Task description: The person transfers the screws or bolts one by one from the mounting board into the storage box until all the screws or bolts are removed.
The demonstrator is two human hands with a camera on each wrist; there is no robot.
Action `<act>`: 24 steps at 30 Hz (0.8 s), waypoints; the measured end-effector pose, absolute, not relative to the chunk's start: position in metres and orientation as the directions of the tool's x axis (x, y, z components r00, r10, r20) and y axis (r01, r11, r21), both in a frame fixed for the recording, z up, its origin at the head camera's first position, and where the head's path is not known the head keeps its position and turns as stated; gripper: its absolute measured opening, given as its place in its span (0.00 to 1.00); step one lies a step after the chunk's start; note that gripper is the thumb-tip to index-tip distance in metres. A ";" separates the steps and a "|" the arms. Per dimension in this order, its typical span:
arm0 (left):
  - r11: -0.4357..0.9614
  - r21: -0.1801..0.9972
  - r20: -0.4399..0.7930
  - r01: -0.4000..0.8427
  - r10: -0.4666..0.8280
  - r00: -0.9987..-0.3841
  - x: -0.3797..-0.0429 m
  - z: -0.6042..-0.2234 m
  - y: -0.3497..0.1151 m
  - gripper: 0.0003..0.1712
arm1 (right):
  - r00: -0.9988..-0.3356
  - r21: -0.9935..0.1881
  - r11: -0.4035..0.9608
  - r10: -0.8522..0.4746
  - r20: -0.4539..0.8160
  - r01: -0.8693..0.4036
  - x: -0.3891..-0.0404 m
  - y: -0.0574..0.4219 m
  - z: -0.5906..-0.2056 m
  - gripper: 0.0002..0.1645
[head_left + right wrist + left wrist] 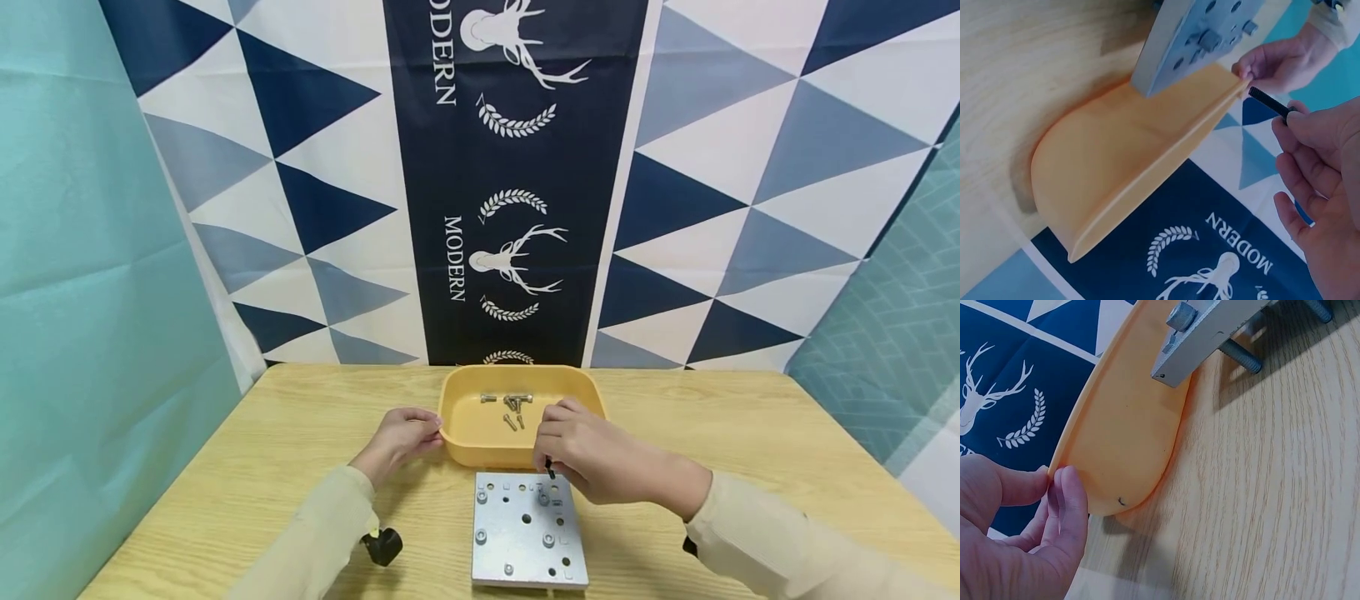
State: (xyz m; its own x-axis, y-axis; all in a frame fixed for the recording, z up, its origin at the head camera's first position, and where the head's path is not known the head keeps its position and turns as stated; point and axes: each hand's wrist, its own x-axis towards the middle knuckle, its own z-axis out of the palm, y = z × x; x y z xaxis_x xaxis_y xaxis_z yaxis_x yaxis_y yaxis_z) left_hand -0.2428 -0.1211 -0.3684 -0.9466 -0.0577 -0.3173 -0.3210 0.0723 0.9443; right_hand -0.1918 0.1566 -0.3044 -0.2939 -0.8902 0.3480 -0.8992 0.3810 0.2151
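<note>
My left hand [403,437] pinches the left rim of an orange-yellow plastic tray [486,456], thumb on one side and fingers on the other in the left wrist view. Between thumb and fingertips, my right hand [600,450] holds a dark bolt [1267,102] by one end, its threaded shank pointing away from the fingers. That hand is over the far right corner of a silvery metal plate [504,546]. Several socket-head bolts [548,540] sit in the plate among bare holes, and threaded shanks [1241,357] stick out beneath it.
Several loose bolts [514,403] lie inside the tray. The wooden table [322,417] ends at a patterned cloth backdrop [517,175] behind the tray. A black object [383,547] shows beside the left sleeve.
</note>
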 end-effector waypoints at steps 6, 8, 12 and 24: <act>0.071 0.945 -0.314 -0.318 -0.064 -0.947 -0.242 -0.370 -0.120 0.12 | -0.325 0.217 0.406 -0.886 0.330 -0.888 -0.199 0.158 -0.301 0.16; 0.065 0.948 -0.308 -0.312 -0.062 -0.949 -0.242 -0.370 -0.120 0.12 | -0.325 0.224 0.409 -0.885 0.333 -0.885 -0.202 0.158 -0.300 0.16; 0.059 0.951 -0.301 -0.304 -0.058 -0.952 -0.242 -0.370 -0.120 0.11 | -0.324 0.237 0.416 -0.881 0.345 -0.878 -0.209 0.159 -0.298 0.18; 0.050 0.951 -0.301 -0.304 -0.050 -0.952 -0.243 -0.371 -0.120 0.10 | -0.353 0.219 0.435 -0.875 0.330 -0.874 -0.227 0.156 -0.291 0.17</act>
